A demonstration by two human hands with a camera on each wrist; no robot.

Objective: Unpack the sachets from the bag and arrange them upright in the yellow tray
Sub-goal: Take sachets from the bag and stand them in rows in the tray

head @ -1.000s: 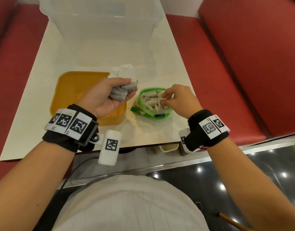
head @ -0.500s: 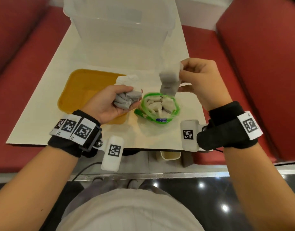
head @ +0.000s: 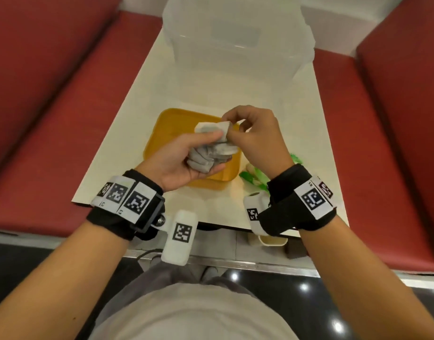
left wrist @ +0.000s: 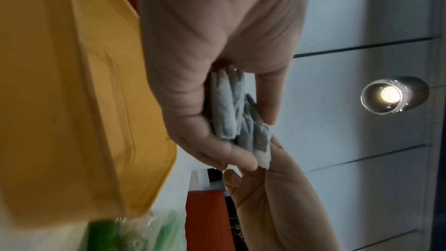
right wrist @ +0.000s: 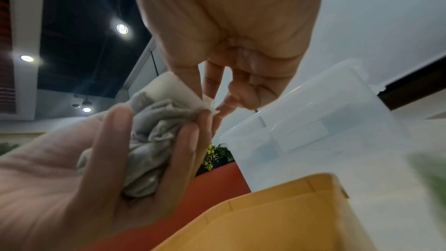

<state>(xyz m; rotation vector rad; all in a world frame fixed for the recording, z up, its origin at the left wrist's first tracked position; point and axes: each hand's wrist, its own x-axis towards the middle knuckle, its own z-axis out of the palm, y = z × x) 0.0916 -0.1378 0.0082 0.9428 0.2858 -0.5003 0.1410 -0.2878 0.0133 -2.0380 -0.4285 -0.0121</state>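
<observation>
Pressing a fresh soft grey paper sachet onto the bundle of crumpled grey sachets in my left hand, I have brought my right hand across from the bag, where it was digging a second ago. Half a second back that hand held the sachet high over the bag; now it meets my left hand above the near right corner of the yellow plastic tray. My right thumb and forefinger pinch the sachet by its white sealed edge, the other fingers loosely curled. My left hand is cupped palm up, fingers and thumb curled round the bundle, gripping it as before.

The green-trimmed clear plastic bag lies on the pale table to the right of the tray, mostly hidden behind my right wrist; a second ago more sachets showed inside it. At the far end of the table stands a translucent plastic storage box.

So the bundle grows by one, yet none that I can see stands upright in the tray. I judge that the unpacking is under way and the arranging not yet begun.
</observation>
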